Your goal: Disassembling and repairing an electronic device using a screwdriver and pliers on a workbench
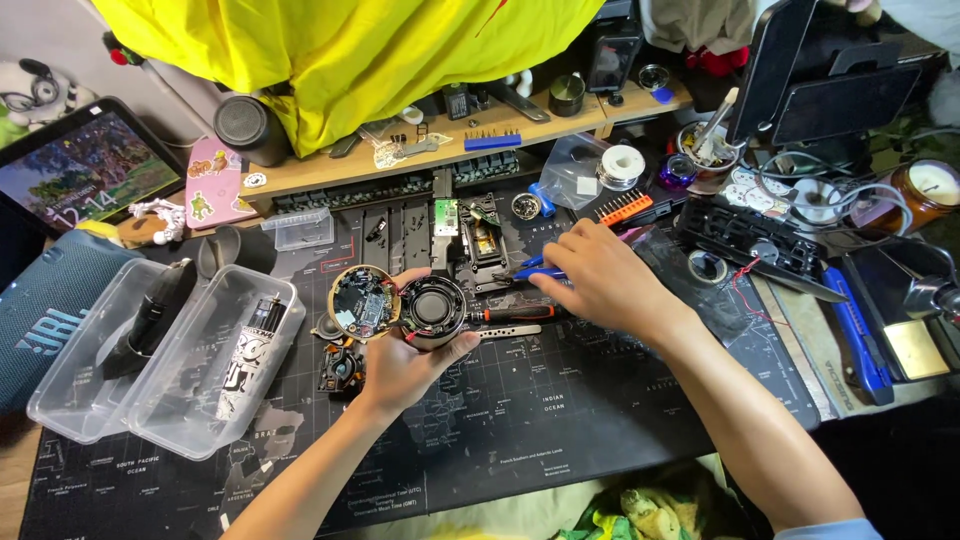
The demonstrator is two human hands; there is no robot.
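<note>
Your left hand (400,365) wraps its fingers around the opened round speaker body (432,310), its circuit disc (361,300) hinged open just beyond your fingertips. Your right hand (600,285) pinches blue tweezers (535,270) just past the speaker; keep the body steady, since thin wires seem to join the halves.

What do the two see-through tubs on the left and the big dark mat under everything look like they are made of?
The two clear rectangular tubs look like thin glossy plastic: their contents show through and the rims catch light. The dark printed desk mat looks like matte fabric-topped rubber, though that is a guess from its dull, flat surface.
</note>
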